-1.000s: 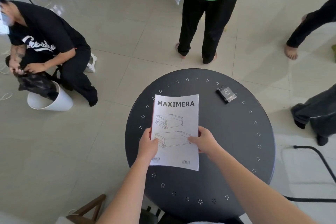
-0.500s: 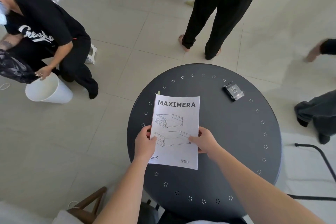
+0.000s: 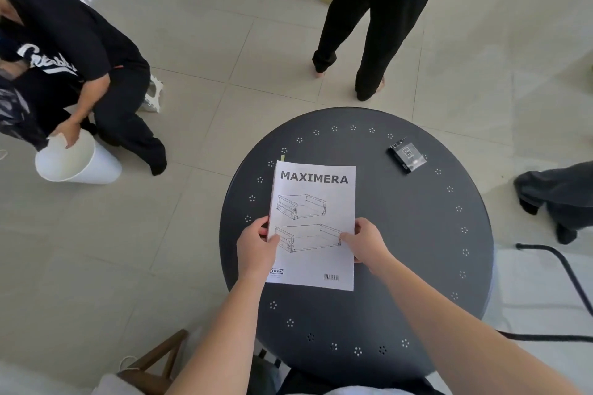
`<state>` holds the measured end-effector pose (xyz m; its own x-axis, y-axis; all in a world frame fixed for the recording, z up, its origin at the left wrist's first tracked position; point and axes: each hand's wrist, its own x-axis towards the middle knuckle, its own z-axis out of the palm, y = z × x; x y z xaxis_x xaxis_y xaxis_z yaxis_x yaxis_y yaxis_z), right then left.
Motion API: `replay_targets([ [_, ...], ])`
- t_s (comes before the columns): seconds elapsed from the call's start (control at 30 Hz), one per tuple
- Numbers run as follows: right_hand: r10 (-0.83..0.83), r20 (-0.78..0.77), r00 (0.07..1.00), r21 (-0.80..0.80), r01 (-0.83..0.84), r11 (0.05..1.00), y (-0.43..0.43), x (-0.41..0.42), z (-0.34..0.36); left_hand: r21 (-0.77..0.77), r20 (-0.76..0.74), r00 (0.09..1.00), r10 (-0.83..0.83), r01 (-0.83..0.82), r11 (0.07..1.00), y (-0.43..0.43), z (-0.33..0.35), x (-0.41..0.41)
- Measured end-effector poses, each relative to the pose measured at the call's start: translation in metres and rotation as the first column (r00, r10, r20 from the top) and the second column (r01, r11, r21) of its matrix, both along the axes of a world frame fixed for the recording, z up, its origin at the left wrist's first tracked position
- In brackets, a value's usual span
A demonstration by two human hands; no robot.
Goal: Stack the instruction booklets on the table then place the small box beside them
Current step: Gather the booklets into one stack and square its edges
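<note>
A white booklet headed MAXIMERA (image 3: 316,202) lies on the left half of the round dark table (image 3: 417,250). A thin edge of another booklet shows under it along its left side. My left hand (image 3: 256,245) grips the left edge of the booklets, thumb on top. My right hand (image 3: 365,242) holds the right edge the same way. The small black box (image 3: 407,154) lies flat near the table's far right rim, well apart from the booklets and both hands.
A person in black crouches at the left with a white bucket (image 3: 77,160). Another person in a green top stands just beyond the table. Dark-trousered legs (image 3: 555,196) and a black cable (image 3: 558,269) are at the right. A wooden chair frame (image 3: 154,362) sits at the near left.
The booklets have shifted slightly toward the table's left edge with both hands still on them. The crouching person has put a hand on the bucket. The box has not moved.
</note>
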<state>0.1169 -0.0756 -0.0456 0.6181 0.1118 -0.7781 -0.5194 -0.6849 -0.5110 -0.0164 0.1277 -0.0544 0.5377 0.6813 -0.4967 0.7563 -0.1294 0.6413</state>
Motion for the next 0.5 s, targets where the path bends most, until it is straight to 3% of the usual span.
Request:
replay_targets([
  [0.27,0.128,0.17,0.977,-0.132,-0.106,0.986,-0.003,-0.003,0.001,0.099,-0.07,0.997,-0.026,0.033,0.995,-0.007,0.004,0.001],
  [0.5,0.205,0.229,0.952,-0.245,-0.147,0.958,-0.004,-0.016,-0.007,0.163,-0.11,0.994,-0.019,0.037,0.986,-0.012,0.005,-0.001],
])
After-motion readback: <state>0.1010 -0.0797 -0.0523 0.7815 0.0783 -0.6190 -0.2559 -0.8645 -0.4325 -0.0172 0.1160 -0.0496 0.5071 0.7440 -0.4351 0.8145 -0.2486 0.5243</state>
